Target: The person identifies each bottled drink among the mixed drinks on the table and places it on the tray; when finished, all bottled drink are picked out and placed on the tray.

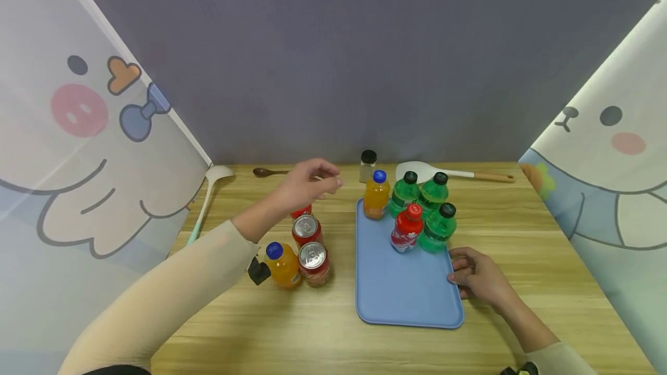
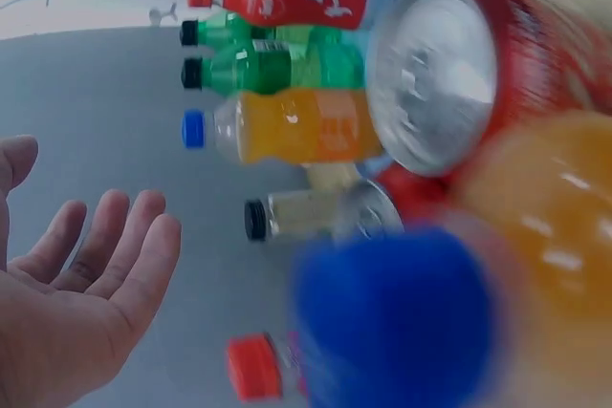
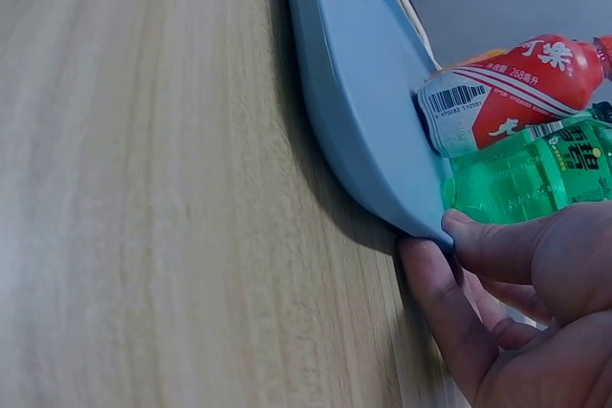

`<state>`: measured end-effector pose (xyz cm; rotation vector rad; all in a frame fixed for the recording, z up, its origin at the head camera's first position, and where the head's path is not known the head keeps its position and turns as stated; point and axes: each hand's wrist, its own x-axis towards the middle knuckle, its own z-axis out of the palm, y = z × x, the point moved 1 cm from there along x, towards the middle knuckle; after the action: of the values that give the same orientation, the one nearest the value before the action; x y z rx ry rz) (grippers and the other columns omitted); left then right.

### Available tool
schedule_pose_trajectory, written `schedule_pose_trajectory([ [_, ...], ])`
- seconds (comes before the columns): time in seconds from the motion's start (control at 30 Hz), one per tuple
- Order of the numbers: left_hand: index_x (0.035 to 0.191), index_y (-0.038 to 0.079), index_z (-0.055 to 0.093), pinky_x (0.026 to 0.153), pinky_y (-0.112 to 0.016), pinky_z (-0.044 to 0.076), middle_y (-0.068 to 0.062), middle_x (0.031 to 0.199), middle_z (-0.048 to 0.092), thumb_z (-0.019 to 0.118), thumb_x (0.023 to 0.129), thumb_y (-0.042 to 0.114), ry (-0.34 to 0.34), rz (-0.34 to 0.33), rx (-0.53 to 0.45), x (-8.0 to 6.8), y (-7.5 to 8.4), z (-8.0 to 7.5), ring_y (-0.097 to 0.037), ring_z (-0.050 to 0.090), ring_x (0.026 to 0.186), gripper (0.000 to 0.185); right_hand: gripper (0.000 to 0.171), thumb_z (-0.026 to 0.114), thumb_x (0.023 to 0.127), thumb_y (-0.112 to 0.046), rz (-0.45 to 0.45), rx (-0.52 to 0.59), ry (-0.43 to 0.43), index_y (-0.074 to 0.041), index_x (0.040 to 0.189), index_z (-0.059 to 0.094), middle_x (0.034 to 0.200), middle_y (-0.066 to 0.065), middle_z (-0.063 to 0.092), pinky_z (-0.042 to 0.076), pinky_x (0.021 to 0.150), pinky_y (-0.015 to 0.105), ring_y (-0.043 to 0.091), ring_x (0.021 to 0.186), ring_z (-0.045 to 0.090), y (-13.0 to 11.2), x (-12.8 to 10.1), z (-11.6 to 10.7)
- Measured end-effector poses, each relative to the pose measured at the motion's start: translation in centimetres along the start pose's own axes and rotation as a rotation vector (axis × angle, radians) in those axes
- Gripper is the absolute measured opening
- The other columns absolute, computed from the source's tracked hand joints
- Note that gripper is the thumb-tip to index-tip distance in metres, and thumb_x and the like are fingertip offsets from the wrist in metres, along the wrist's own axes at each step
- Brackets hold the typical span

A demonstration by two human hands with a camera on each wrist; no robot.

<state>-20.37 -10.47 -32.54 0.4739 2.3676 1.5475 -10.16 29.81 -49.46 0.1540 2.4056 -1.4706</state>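
Cans [image 1: 311,247] and an orange bottle [image 1: 283,265] are standing upright in a cluster left of the tray [image 1: 401,288]. Left hand [image 1: 304,184] is hovering above them, fingers loosely spread, gripping nothing. Tray's long axis is running away from the person; five bottles [image 1: 417,210] are crowding its far end, near half bare. Right hand [image 1: 476,276] is pinching the tray's right rim, thumb on top. Bare tabletop [image 1: 521,236] is lying beyond it.
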Motion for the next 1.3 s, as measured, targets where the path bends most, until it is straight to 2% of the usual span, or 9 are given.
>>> schedule_pose_trajectory([
  [0.13,0.127,0.007,0.061,0.092,-0.048,0.059,-0.012,0.121,0.067,0.067,0.101,0.026,0.071,-0.025,-0.015,-1.7,-1.1,-1.3,-0.027,0.068,0.103,0.033,0.061,0.075,0.088,0.004,-0.001,0.002,0.003,0.009,0.142,0.047,0.11,0.022,0.062,0.063,0.061,0.039,0.02,0.084,0.067,0.0,-0.1,-0.1],
  [0.27,0.129,0.005,0.06,0.096,-0.054,0.057,-0.017,0.125,0.067,0.066,0.101,0.025,0.104,-0.037,-0.018,-3.3,-2.3,-2.4,-0.033,0.067,0.111,0.035,0.061,0.074,0.089,0.003,-0.004,-0.002,0.005,0.009,0.142,0.047,0.11,0.023,0.062,0.063,0.062,0.039,0.021,0.085,0.067,0.0,-0.1,-0.3],
  [0.4,0.131,0.004,0.059,0.099,-0.051,0.055,-0.015,0.128,0.066,0.063,0.102,0.027,0.102,-0.039,0.016,-5.0,-3.6,-3.3,-0.037,0.064,0.117,0.037,0.06,0.074,0.089,0.004,0.007,-0.003,0.01,0.009,0.142,0.047,0.11,0.022,0.062,0.063,0.062,0.038,0.021,0.085,0.067,0.1,-0.2,-0.3],
  [0.67,0.138,0.001,0.056,0.107,-0.052,0.051,-0.018,0.136,0.062,0.059,0.106,0.028,0.074,-0.037,0.074,-8.7,-6.4,-4.1,-0.033,0.062,0.125,0.042,0.061,0.075,0.089,0.004,-0.02,0.013,0.008,0.01,0.142,0.046,0.11,0.023,0.062,0.062,0.06,0.038,0.019,0.083,0.066,0.4,-0.3,-0.1],
  [0.83,0.142,0.003,0.052,0.109,-0.051,0.049,-0.017,0.141,0.059,0.055,0.107,0.033,0.061,-0.059,0.032,-10.4,-8.1,-4.5,-0.037,0.058,0.13,0.046,0.061,0.073,0.09,0.002,-0.034,0.02,-0.002,0.011,0.143,0.045,0.111,0.023,0.062,0.062,0.06,0.038,0.019,0.082,0.066,0.3,-0.2,-0.1],
  [1.03,0.145,0.003,0.048,0.113,-0.057,0.043,-0.017,0.146,0.055,0.045,0.111,0.035,0.034,-0.052,-0.016,-11.6,-9.9,-4.6,-0.04,0.051,0.137,0.047,0.061,0.074,0.09,0.003,-0.029,0.034,-0.001,0.01,0.143,0.045,0.11,0.022,0.061,0.062,0.06,0.039,0.019,0.081,0.066,0.1,-0.2,0.1],
  [1.1,0.147,0.005,0.048,0.114,-0.051,0.044,-0.016,0.147,0.054,0.043,0.111,0.035,0.019,-0.057,-0.01,-11.9,-10.5,-4.4,-0.039,0.05,0.138,0.047,0.061,0.073,0.09,0.003,-0.024,0.035,-0.004,0.01,0.143,0.045,0.11,0.022,0.061,0.062,0.06,0.039,0.019,0.081,0.066,0.1,-0.2,0.1],
  [1.23,0.149,0.007,0.046,0.109,-0.028,0.047,-0.015,0.149,0.053,0.042,0.111,0.029,-0.013,-0.054,-0.016,-12.3,-11.7,-4.0,-0.041,0.05,0.138,0.044,0.06,0.073,0.09,0.003,-0.018,0.03,-0.002,0.01,0.143,0.045,0.109,0.021,0.061,0.062,0.06,0.039,0.02,0.082,0.065,0.1,-0.2,0.2],
  [1.3,0.15,0.006,0.045,0.105,-0.023,0.046,-0.018,0.15,0.052,0.044,0.111,0.025,-0.034,-0.035,-0.025,-12.5,-12.3,-3.8,-0.043,0.05,0.137,0.044,0.06,0.073,0.09,0.003,-0.017,0.024,0.003,0.01,0.143,0.045,0.109,0.021,0.061,0.062,0.06,0.039,0.02,0.082,0.065,0.1,-0.2,0.2],
])
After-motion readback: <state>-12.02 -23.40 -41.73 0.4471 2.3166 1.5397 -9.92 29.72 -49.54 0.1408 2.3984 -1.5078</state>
